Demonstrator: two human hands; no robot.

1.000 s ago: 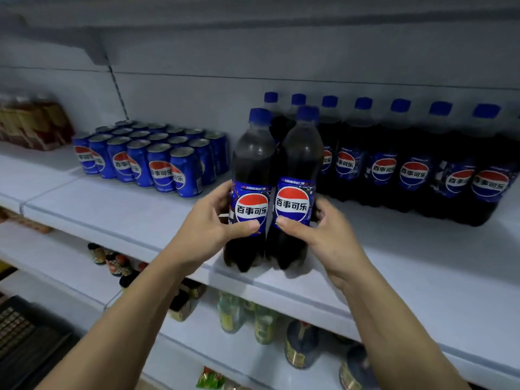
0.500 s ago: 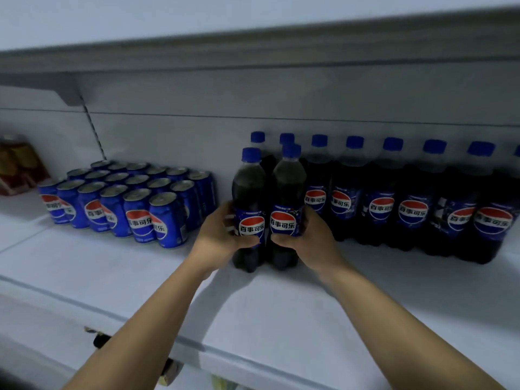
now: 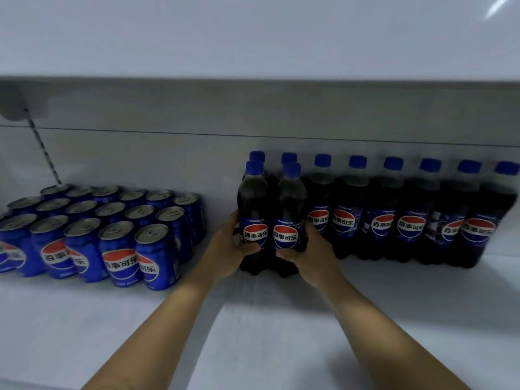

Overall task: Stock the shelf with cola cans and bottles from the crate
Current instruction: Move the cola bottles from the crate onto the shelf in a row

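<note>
Head view: two cola bottles upright side by side mid-shelf, touching each other, labels facing out. Left hand (image 3: pixel 225 249) has its grip clamped on the left bottle (image 3: pixel 253 204), thumb across the lower label. Right hand (image 3: pixel 315 254) has its grip clamped on the right bottle (image 3: pixel 289 206), thumb under the label. The remaining fingers of both hands wrap behind the bottles and are hidden. Both bottles are capped blue and filled with dark cola up to the shoulder. Their bases sit at shelf (image 3: pixel 253 333) level, but actual contact is hard to confirm in the shadow. The pair stands just in front of the left end of the bottle row (image 3: pixel 394 220), which runs along the back panel (image 3: pixel 140 159): same blue caps, same dark fill. Two row bottles directly behind the held pair show only their caps. The rightmost row bottle is cut by the frame edge, and one label near the right is smeared and unreadable. The can block (image 3: pixel 92 235) sits left of the hands, apart from the bottles, in several rows deep. Tops are sealed, so contents are not visible. The leftmost cans are cut off by the frame and the rear ones are mostly hidden. The upper shelf (image 3: pixel 253 38) fills the top.
</note>
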